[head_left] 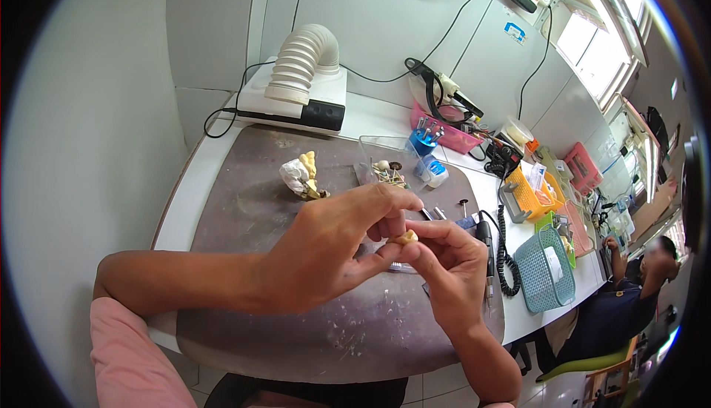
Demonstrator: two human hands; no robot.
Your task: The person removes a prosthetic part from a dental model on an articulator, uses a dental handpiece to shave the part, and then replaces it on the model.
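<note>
Above the middle of the mat, a small cream-yellow dental model piece sits between the fingertips of both hands. My right hand pinches it between thumb and index finger. From the other side, my left hand is closed against it with its thumb and curled fingers, its index finger stretched out above. The piece is partly covered by the fingers, so its full shape cannot be made out. Beyond my left hand, a white and yellow dental plaster model with a metal part at its base stands on the grey-brown mat.
Behind my hands, a clear box holds small burs, beside a blue bur stand. A handpiece with coiled cord lies right. A white extractor stands at the back; baskets line the right, where another person sits.
</note>
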